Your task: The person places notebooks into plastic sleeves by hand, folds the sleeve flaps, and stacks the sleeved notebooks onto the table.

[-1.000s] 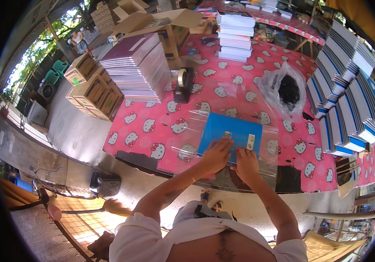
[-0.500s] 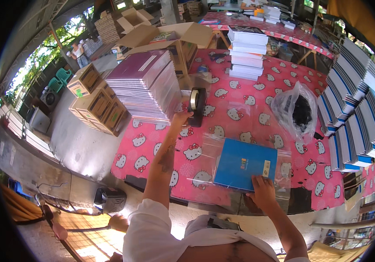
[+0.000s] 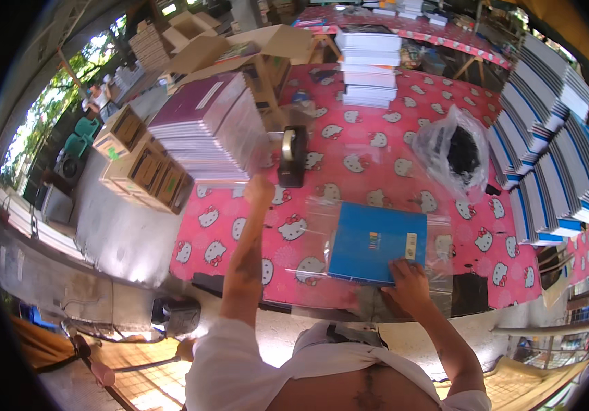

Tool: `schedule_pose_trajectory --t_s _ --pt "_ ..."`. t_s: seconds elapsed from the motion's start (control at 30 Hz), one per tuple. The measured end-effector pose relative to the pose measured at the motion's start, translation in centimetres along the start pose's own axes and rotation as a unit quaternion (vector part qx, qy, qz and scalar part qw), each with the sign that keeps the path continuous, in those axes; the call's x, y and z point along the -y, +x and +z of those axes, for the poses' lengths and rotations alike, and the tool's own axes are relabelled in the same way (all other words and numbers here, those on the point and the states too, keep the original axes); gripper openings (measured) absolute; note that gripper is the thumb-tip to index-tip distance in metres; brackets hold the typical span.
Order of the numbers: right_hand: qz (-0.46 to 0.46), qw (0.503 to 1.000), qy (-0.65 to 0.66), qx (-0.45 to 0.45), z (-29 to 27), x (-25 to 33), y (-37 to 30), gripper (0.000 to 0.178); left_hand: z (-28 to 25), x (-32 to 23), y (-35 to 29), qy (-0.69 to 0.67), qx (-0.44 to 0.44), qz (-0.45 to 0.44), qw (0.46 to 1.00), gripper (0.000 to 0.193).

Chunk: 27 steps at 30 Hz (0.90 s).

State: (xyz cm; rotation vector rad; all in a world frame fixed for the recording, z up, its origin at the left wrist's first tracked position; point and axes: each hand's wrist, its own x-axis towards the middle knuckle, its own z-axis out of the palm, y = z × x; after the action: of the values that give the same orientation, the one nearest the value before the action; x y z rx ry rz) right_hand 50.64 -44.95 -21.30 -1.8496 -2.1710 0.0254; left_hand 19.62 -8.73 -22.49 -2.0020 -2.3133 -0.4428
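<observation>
A blue spiral notebook (image 3: 376, 236) lies on a clear plastic sleeve (image 3: 438, 267) near the table's front edge. My right hand (image 3: 409, 286) rests on the notebook's lower right part, fingers spread on the cover and thumb out to the side. Beside the stack of purple notebooks (image 3: 202, 130), my left hand (image 3: 260, 192) has its fingers drawn together; whatever they may pinch is too small to make out. A black tape dispenser (image 3: 293, 157) stands just beyond that hand, apart from it.
A clear plastic bag (image 3: 455, 154) with something dark inside sits right of centre. Tall stacks of blue-covered notebooks (image 3: 555, 178) line the right side. A book pile (image 3: 370, 68) stands at the back, open cardboard boxes (image 3: 239, 61) at the far left. A person (image 3: 102, 101) is in the distance.
My left hand has come away from the tape dispenser, a little to the left. My right hand stays on the blue notebook. The whole view has shifted slightly.
</observation>
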Motion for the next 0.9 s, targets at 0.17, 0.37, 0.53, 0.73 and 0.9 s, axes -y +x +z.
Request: schedule_pose_trajectory --t_s 0.17,0.37,0.53,0.73,0.9 --pt "-0.035 0.999 -0.007 -0.034 1.3 -0.9 -0.2 0.073 -4.0 -8.8 -16.2 -0.477 0.304 0.167 0.808 0.022" --pt "-0.033 0.999 0.018 -0.032 2.0 -2.0 -0.9 0.070 -5.5 -15.3 -26.4 -0.312 0.350 0.163 0.868 0.027" --pt "-0.029 0.998 0.018 -0.049 0.5 -2.0 -0.9 0.065 -4.8 -15.2 -27.9 -0.109 0.233 0.212 0.943 0.038" --pt "-0.022 0.998 0.027 -0.047 1.0 -3.8 0.2 0.052 -4.9 -11.5 -29.6 -0.138 0.034 0.297 0.944 0.049" --pt "-0.056 0.989 0.054 -0.127 2.4 -10.8 9.5 0.046 -4.3 -12.0 -38.0 -0.451 0.269 -0.130 0.841 0.038"
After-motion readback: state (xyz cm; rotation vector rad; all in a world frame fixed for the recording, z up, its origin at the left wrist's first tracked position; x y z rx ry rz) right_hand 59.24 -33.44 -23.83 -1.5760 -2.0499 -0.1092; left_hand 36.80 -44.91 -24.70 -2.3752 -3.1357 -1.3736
